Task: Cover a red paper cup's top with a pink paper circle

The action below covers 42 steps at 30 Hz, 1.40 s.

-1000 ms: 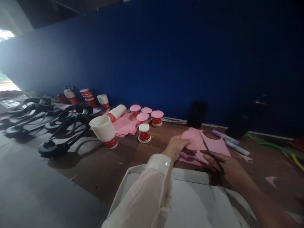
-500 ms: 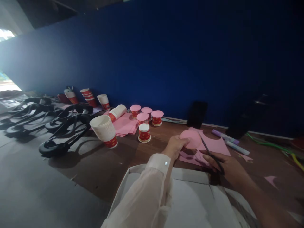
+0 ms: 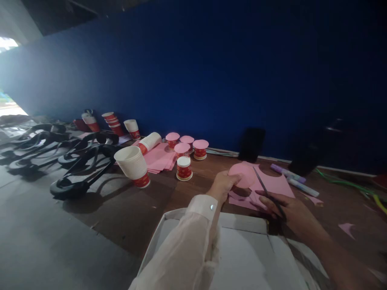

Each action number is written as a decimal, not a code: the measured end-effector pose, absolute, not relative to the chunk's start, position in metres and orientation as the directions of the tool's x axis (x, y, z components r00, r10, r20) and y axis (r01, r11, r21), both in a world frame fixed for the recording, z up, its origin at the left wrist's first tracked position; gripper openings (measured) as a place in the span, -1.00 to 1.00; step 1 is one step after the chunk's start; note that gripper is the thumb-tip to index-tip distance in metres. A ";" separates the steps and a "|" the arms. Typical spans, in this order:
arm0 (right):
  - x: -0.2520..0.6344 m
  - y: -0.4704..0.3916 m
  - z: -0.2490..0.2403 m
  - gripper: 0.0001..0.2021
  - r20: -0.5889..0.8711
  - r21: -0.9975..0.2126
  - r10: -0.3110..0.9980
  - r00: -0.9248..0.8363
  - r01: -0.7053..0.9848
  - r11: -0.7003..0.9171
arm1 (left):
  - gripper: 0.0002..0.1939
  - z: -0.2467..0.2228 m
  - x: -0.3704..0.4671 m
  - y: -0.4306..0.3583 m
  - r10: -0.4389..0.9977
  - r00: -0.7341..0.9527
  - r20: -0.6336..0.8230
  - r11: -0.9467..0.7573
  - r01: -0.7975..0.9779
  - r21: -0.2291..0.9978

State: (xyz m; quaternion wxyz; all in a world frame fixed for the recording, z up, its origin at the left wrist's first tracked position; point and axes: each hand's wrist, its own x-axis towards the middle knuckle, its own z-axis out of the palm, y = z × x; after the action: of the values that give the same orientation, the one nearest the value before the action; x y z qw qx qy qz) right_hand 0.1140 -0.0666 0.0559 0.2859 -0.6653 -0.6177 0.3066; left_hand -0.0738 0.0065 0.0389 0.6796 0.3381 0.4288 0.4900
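Now pink disc (image 3: 242,175) in left grip (image 3: 223,186), scissors (image 3: 266,191) beside

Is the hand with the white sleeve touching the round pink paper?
Touching. The head view shows the left hand with its fingers pinching the edge of the round pink paper.

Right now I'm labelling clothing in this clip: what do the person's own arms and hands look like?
The left arm wears a long, loose, off-white sleeve of thin fabric, ending in a buttoned cuff with one small pale button. The left hand is bare. The right forearm is bare, with no sleeve in view, and the right hand is bare too. No gloves or watch show.
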 end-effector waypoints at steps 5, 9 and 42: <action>0.115 -0.066 0.056 -0.36 -0.084 -0.796 0.994 0.074 0.595 -0.112 | -0.76 0.032 -0.074 0.010 0.961 0.149 -0.233 0.269 -0.300 0.915; 0.115 -0.068 0.058 -0.35 -0.088 -0.811 0.994 0.060 0.575 -0.107 | -0.71 0.030 -0.075 0.010 0.959 0.182 -0.219 0.261 -0.255 0.931; 0.118 -0.065 0.055 -0.34 -0.056 -0.703 0.996 0.067 0.706 -0.087 | -0.68 0.028 -0.076 0.012 0.953 0.218 -0.211 0.263 -0.245 0.933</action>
State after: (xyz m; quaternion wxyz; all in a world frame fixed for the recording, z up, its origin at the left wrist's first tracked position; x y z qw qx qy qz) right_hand 0.1179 -0.0648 0.0554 0.2602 -0.6824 -0.6235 0.2790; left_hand -0.0762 0.0117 0.0276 0.6654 0.4075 0.4344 0.4500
